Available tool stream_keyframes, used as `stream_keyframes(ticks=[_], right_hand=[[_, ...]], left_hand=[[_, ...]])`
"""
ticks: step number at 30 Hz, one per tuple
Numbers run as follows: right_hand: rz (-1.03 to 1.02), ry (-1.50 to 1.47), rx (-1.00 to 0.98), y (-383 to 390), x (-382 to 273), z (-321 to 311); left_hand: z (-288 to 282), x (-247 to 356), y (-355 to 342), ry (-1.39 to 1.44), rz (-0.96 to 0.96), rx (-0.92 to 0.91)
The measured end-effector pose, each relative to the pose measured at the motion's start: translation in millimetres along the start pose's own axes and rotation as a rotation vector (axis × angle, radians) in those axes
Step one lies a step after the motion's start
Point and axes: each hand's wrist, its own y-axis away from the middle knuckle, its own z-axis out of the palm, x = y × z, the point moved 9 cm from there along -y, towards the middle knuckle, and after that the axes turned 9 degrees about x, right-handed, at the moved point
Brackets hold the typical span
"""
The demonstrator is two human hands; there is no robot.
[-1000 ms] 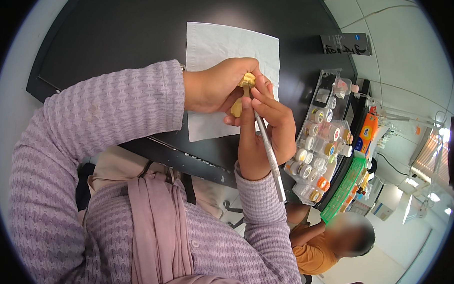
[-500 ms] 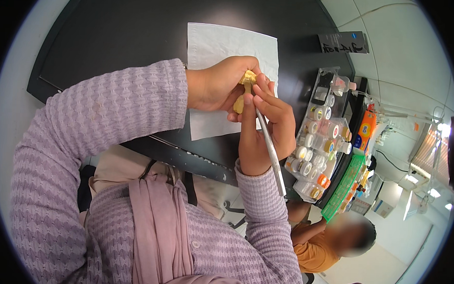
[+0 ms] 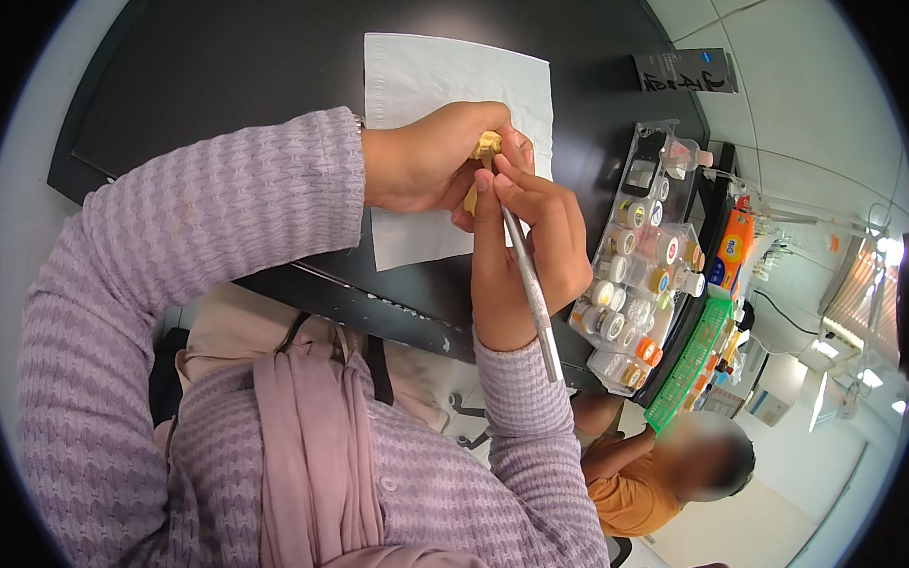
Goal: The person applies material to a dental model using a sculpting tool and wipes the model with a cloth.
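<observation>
A small, irregular yellow piece that looks like a dental cast [image 3: 489, 144] is gripped in my left hand [image 3: 424, 161], whose fingers curl round it. Part of it is hidden by my fingers. My right hand [image 3: 541, 237] pinches a slim silver pen-shaped carving tool [image 3: 532, 287] like a pencil, its handle slanting down towards my right forearm. The tool's working end is at the cast, between the two hands, and cannot be made out clearly. Both hands are close together over a white sheet of paper [image 3: 412, 77].
The sheet lies on a black table [image 3: 252, 52]. To the right stands a clear organiser [image 3: 624, 290] of small lidded jars, with a green basket [image 3: 694, 362] beyond. A dark box [image 3: 682, 72] sits at the far right. A person in an orange shirt [image 3: 632, 501] is nearby.
The right hand's fingertips have shifted up towards the cast, and the tool tilts slightly differently. Less of the cast's lower part shows. The whole view has shifted a little.
</observation>
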Motion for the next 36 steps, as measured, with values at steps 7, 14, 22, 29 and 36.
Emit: stream_keyframes(ticks=[7, 14, 22, 29, 36], right_hand=[[0.124, -0.166, 0.078, 6, 22, -8], [0.084, -0.170, 0.039, 5, 17, -9], [0.036, -0.205, 0.130, 6, 17, -14], [0.713, -0.897, 0.372, 19, 79, -15], [0.677, -0.779, 0.252, 10, 78, -14]], left_hand=[[6, -1, 4, 0.039, -0.017, 0.031], [4, -3, 2, 0.041, -0.026, 0.015], [4, 0, 1, 0.097, -0.037, -0.018], [7, -4, 0, -0.005, -0.069, -0.076], [9, -5, 1, -0.034, -0.082, -0.065]])
